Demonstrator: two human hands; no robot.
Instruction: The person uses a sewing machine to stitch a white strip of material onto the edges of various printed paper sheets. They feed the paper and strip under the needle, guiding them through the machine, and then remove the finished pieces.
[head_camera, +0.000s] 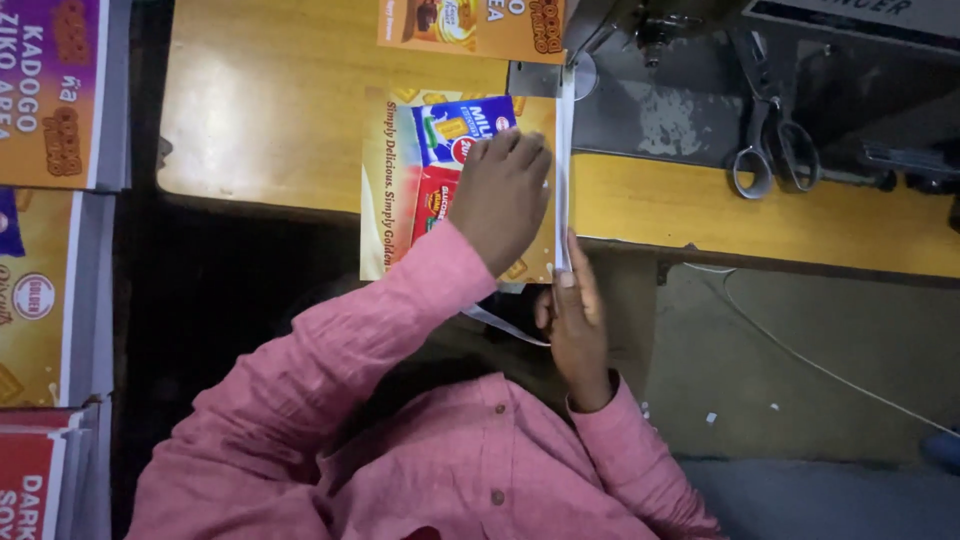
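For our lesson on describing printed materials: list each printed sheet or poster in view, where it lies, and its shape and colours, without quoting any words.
Printed sheet: on the wooden table under the left hand, rectangular, orange-gold with blue and red pack pictures.
Second sheet: top edge, orange.
Poster stack: upper left, purple and orange.
Poster stack: left, golden.
Poster stack: lower left, red.

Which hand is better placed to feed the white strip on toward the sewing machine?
Right, probably. The right hand pinches the white strip that runs along the printed sheet edge, in line with the sewing machine. The left hand lies flat on the sheet, pinning it.
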